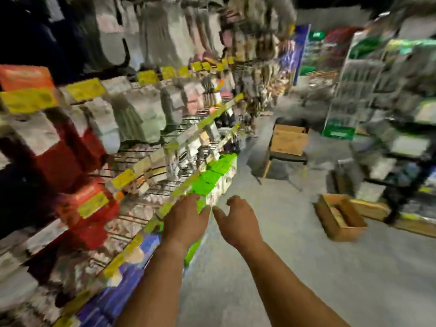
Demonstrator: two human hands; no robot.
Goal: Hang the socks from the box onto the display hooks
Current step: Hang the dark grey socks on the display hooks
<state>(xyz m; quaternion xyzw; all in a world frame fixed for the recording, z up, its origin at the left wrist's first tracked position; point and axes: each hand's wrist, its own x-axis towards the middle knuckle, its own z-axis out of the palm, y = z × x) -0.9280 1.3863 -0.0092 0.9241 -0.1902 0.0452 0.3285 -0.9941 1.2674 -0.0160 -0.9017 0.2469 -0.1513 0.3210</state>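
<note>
Two hands: left hand [186, 218] and right hand [238, 220] side by side, fingers loosely curled, holding nothing
Below: grey floor [283, 267]
Right: brown cardboard box [339, 217] on floor

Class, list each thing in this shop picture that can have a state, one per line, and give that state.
left hand: open, fingers over the green packs, holding nothing
right hand: open, loosely curled, holding nothing
green packs: lined up on the low shelf edge
box on the floor: open, contents too blurred to tell
box on the chair: resting on the seat
</note>
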